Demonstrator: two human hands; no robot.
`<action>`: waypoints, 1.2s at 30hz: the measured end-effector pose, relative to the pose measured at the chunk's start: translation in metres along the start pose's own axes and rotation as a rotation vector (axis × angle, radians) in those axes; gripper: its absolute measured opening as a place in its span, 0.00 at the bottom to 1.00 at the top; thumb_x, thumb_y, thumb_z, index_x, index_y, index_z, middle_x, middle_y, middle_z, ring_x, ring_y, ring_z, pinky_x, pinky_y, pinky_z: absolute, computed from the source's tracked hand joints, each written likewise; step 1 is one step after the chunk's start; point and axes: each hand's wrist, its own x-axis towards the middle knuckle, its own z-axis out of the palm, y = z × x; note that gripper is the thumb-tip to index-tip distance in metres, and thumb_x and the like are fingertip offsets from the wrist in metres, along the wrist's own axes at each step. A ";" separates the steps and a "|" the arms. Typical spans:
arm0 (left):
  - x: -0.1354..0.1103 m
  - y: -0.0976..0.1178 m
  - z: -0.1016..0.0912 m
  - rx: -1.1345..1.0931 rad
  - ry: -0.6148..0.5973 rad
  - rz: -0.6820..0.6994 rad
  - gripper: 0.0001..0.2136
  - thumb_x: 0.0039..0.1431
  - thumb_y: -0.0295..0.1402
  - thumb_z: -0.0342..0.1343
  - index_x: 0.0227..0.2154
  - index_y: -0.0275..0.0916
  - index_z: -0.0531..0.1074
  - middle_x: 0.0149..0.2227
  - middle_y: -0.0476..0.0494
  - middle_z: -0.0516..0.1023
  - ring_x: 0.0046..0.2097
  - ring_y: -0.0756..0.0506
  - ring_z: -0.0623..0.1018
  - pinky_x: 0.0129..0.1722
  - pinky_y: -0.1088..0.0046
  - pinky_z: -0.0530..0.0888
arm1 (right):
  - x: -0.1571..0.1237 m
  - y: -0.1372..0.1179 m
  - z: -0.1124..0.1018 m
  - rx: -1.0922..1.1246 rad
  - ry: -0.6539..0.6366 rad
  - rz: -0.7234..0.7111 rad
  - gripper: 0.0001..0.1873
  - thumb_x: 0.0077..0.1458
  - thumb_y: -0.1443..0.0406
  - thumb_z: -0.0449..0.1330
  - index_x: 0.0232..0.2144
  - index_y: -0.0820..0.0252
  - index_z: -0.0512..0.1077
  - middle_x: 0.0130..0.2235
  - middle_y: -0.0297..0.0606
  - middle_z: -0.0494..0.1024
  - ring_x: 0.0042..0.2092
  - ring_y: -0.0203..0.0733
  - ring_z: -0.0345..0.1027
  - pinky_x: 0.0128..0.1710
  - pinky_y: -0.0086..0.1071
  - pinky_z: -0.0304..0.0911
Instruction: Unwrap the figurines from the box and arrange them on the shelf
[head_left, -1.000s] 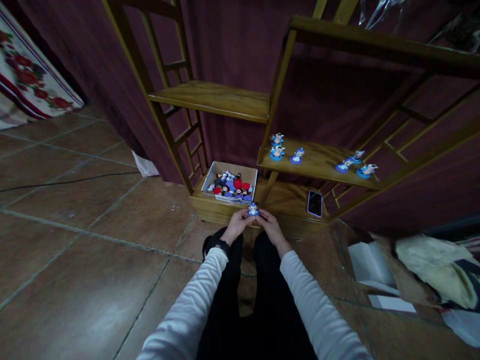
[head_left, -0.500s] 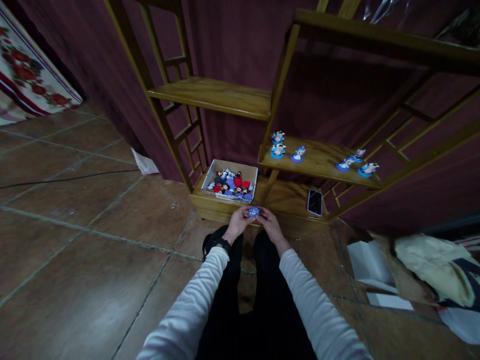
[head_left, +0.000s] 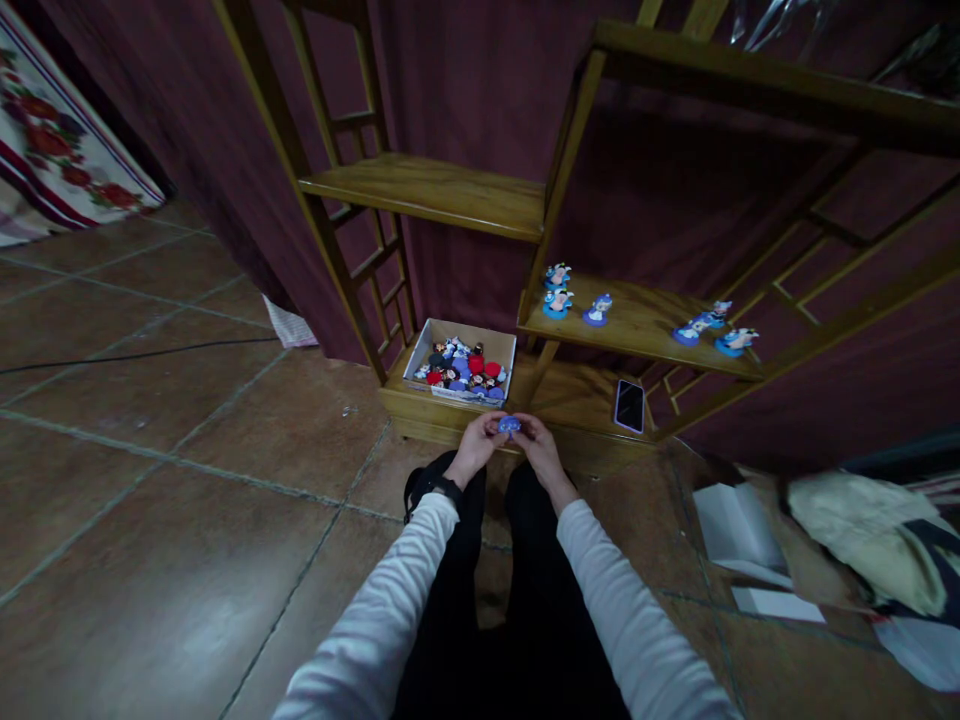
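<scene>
Between both hands is a small purple-blue figurine (head_left: 509,425), held in front of the low wooden shelf. My left hand (head_left: 478,444) pinches it from the left, and my right hand (head_left: 541,446) grips its right side. Fingers cover part of it, so its details are hard to make out. Just beyond my left hand, a cardboard box (head_left: 420,345) holds many small figurines with red, purple and dark bases. On the raised shelf at the right stand more figurines, among them a purple one (head_left: 598,310) and a blue-based one (head_left: 557,303).
A phone (head_left: 629,405) lies on the bottom board (head_left: 566,395) at the right. The upper left shelf (head_left: 427,190) juts out above the box. White box pieces (head_left: 742,530) and a beige cloth bag (head_left: 862,530) lie on the floor at right. A black cable (head_left: 135,356) crosses the floor at left.
The figurine has turned slightly between my fingers, now showing more of its purple side. Both hands stay in nearly the same place, and the view has shifted slightly.
</scene>
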 end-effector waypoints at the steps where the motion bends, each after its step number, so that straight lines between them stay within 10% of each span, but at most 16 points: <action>1: 0.000 0.000 0.000 -0.013 -0.001 -0.017 0.18 0.38 0.25 0.62 0.38 0.34 0.71 0.24 0.52 0.73 0.25 0.53 0.71 0.30 0.76 0.68 | 0.000 0.000 0.000 -0.001 0.001 0.011 0.20 0.39 0.63 0.64 0.40 0.55 0.70 0.38 0.34 0.76 0.40 0.41 0.69 0.38 0.34 0.67; 36: -0.006 0.014 -0.002 -0.147 -0.082 -0.120 0.22 0.39 0.32 0.66 0.41 0.32 0.73 0.30 0.43 0.78 0.30 0.50 0.75 0.34 0.74 0.70 | -0.002 -0.004 -0.005 0.043 -0.067 0.090 0.24 0.39 0.60 0.66 0.42 0.57 0.71 0.41 0.38 0.76 0.41 0.42 0.69 0.41 0.35 0.66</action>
